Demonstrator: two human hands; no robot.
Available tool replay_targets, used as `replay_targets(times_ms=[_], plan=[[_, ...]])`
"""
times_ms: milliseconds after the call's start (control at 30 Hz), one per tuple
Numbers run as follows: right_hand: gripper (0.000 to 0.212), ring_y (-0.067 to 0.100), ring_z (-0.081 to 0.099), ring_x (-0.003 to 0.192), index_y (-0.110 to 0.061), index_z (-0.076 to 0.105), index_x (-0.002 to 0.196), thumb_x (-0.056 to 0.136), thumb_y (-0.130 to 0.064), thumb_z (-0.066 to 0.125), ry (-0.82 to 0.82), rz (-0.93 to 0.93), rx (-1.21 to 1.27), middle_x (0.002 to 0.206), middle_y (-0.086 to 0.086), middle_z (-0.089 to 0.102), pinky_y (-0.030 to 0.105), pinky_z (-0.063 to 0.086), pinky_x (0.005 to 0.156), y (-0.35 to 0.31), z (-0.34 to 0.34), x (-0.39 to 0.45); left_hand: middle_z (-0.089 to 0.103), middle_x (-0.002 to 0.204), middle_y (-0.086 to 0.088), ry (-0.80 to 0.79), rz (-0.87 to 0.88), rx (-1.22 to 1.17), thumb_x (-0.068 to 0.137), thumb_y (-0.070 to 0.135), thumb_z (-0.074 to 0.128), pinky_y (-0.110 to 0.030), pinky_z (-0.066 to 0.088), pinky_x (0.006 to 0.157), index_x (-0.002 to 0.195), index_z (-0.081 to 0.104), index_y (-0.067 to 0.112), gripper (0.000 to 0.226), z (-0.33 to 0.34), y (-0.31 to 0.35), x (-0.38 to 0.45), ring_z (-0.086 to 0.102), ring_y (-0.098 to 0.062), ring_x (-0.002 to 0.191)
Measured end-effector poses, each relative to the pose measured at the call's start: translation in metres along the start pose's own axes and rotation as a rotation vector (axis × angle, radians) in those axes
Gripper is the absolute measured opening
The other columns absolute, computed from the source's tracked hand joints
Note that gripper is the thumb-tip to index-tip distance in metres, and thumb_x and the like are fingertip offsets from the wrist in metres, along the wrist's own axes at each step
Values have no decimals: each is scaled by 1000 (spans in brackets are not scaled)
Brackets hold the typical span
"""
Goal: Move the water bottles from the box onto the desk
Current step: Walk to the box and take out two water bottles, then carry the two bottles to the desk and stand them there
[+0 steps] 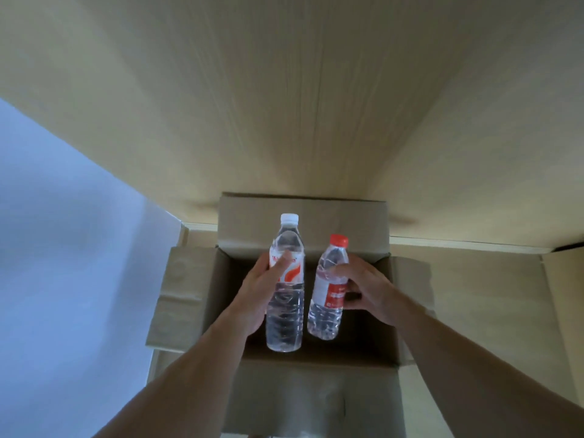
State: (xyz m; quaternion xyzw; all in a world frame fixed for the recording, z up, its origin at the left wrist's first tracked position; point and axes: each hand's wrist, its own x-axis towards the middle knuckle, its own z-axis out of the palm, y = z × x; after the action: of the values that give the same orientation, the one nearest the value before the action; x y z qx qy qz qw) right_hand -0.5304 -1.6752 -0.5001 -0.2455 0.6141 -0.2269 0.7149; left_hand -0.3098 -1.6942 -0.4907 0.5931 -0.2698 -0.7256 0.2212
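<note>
Count: 2 water bottles, 1 box, 2 hands. Left hand (256,289) grips the taller bottle (286,289), white cap, thumb across its label. Right hand (363,286) grips the shorter bottle (328,289), red cap, fingers round the label. Both bottles held upright, side by side, above the open cardboard box (189,289), flaps spread. Wood-grain desk (316,105) beyond the box.

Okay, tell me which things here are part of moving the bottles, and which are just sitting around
Part of the job:
white-capped bottle, held by left hand
red-capped bottle, held by right hand
cardboard box
wooden desk

Just there:
white wall
</note>
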Motion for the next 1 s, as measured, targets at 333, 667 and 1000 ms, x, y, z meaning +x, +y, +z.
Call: replay_targets(times_ms=[333, 667, 1000], plan=[[56, 32, 64, 112, -28, 50, 130, 83, -49, 72, 91, -50, 153, 123, 10, 65, 59, 45, 101, -66, 22, -103, 75, 109, -6, -82, 9, 120, 89, 63, 60, -46, 56, 84, 125, 54, 28, 51, 57, 81, -78, 75, -26, 95], [39, 41, 61, 118, -13, 47, 135, 98, -16, 58, -14, -143, 285, 127, 24, 64, 60, 42, 106, -111, 6, -209, 75, 99, -4, -381, 29, 326, 82, 19, 75, -39, 48, 80, 108, 68, 23, 27, 87, 129, -146, 74, -18, 87], [43, 35, 66, 99, -3, 49, 130, 90, 8, 60, 208, -247, 380, 124, 26, 63, 50, 55, 91, -117, 1, -284, 70, 119, -14, -479, 112, 294, 66, 10, 92, -58, 55, 93, 130, 48, 19, 78, 113, 160, -174, 72, -35, 103]])
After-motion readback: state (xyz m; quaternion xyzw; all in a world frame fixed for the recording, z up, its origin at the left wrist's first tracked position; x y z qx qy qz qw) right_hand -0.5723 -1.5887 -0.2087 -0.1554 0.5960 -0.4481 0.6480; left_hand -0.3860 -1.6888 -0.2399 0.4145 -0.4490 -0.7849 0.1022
